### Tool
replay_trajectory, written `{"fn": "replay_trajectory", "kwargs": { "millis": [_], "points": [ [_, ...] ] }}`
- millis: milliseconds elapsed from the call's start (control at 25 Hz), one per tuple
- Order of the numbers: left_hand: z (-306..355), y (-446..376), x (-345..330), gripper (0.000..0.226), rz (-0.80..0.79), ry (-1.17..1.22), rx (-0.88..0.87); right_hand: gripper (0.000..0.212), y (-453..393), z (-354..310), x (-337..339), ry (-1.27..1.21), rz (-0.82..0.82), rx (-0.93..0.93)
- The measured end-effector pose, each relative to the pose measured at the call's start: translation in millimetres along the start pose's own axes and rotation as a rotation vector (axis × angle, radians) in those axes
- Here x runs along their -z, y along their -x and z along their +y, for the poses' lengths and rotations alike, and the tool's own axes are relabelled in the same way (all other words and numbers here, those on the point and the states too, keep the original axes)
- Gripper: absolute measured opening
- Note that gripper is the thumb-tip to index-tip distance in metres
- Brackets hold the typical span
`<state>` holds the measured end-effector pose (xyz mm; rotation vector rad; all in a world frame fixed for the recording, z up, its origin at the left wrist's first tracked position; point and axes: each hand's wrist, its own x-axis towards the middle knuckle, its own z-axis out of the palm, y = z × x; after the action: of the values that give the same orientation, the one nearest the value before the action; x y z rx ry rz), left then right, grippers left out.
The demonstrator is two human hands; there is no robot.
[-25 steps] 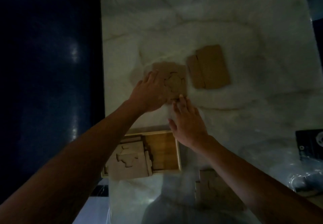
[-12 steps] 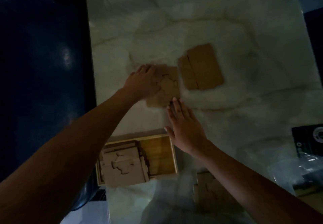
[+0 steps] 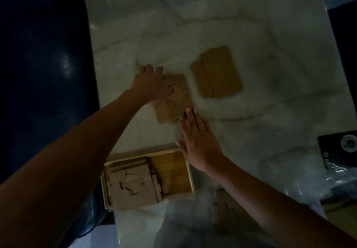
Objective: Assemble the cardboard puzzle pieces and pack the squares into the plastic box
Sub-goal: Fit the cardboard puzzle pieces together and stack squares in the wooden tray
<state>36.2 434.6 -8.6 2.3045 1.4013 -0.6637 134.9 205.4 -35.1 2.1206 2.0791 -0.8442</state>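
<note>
Two hands are on one puzzle square, which lies flat on the pale tabletop. It is thin cardboard, so I think it is very light and bends if you press hard. The cut pieces inside it look loose, and they may pop out if you lift from one corner. It is best to slide it or pinch it by two edges that face each other.

Your left hand lies flat and open on the far left part of the square, pressing down, not holding. Your right hand is open too. Only its fingertips touch the near right corner, and the palm rests on the tabletop closer to you.

Just beside the square, to the right, lies another brown cardboard, not touching it. Nearer to you sits a box with more squares stacked in its left side. Its right side looks bare. Its rim looks like wood in this dim light, so I cannot tell if it is the plastic one.
</note>
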Motion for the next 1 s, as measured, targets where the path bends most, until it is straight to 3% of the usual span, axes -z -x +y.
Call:
{"fn": "replay_trajectory", "kwargs": {
  "millis": [200,320,440,560,760,880,1000],
  "points": [
    [-6,-2,10,0.081,-0.066,-0.088,-0.002,0.075,0,1,1,-0.035,0.006,-0.004],
    [-8,2,17,0.065,-0.008,-0.065,-0.030,0.076,2,3,-2,-0.030,0.007,-0.004],
    [-7,8,25,0.049,0.075,0.022,-0.103,0.075,1,1,-4,-0.036,0.008,-0.018],
    [-3,14,31,0.040,0.045,0.201,-0.070,0.073,3,-3,-6,-0.054,0.021,-0.054],
    [2,33,38,0.029,0.092,0.212,-0.121,0.069,6,-9,2,-0.117,0.013,-0.099],
    [11,56,37,0.028,0.095,0.179,-0.196,0.053,10,-18,12,-0.349,0.136,-0.152],
    [23,81,41,0.027,0.110,0.202,-0.177,0.039,13,-21,22,-0.730,0.302,-0.404]
  ]
}}
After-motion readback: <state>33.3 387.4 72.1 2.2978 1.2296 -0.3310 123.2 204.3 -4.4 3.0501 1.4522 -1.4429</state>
